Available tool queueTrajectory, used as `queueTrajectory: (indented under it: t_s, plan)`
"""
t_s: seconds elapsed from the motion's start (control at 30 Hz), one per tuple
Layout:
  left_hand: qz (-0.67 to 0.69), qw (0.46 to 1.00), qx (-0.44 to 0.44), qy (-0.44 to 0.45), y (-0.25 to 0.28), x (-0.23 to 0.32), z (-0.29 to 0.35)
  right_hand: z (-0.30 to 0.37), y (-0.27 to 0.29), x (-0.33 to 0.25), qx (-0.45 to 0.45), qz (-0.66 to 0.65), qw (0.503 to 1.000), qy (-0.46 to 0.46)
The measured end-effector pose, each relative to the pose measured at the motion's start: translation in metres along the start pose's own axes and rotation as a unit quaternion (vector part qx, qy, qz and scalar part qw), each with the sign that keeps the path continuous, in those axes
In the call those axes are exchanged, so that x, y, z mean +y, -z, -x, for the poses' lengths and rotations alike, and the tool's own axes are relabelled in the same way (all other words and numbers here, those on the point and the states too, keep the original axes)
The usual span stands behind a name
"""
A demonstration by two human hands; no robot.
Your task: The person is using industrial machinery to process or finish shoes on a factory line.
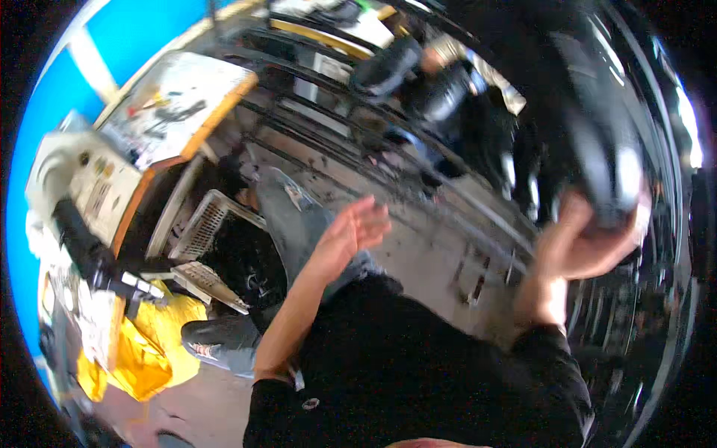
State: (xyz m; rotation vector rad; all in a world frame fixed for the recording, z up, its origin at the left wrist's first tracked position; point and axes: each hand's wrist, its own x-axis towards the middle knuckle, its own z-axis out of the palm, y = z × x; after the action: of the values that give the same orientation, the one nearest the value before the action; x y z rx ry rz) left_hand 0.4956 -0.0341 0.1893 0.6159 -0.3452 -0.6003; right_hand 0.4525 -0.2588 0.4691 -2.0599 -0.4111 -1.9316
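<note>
My right hand [582,243] is raised at the right, its fingers curled round the lower end of a glossy black shoe [609,160]. Motion smears the shoe, and its upper part merges into the dark shapes behind. In front of my body, my left hand [352,233] hangs in the air with its fingers apart and nothing in it. More black shoes [441,93] sit beyond, on a rack of dark metal bars [343,108].
At the left is a sewing machine [82,172] beside a cluttered white-topped table [187,97] with a wooden edge. A beige plastic basket [202,224] with dark contents stands by my legs. Yellow cloth [149,351] hangs below the machine.
</note>
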Motion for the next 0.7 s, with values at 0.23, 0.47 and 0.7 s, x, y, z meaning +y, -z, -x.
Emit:
queueTrajectory:
  t_s: [0.23,0.47,0.7]
  plan:
    - [0.199,0.953,0.160,-0.162,-0.025,0.040,0.011,0.147,0.047,0.002,-0.432,-0.278,0.811,-0.281]
    - [0.955,0.286,-0.007,-0.074,0.078,-0.023,0.096,0.247,0.081,-0.009,-0.431,-0.437,0.605,-0.507]
    - [-0.106,0.929,0.349,-0.056,0.059,0.012,0.117,0.444,0.193,0.105,-0.309,-0.169,0.517,-0.781]
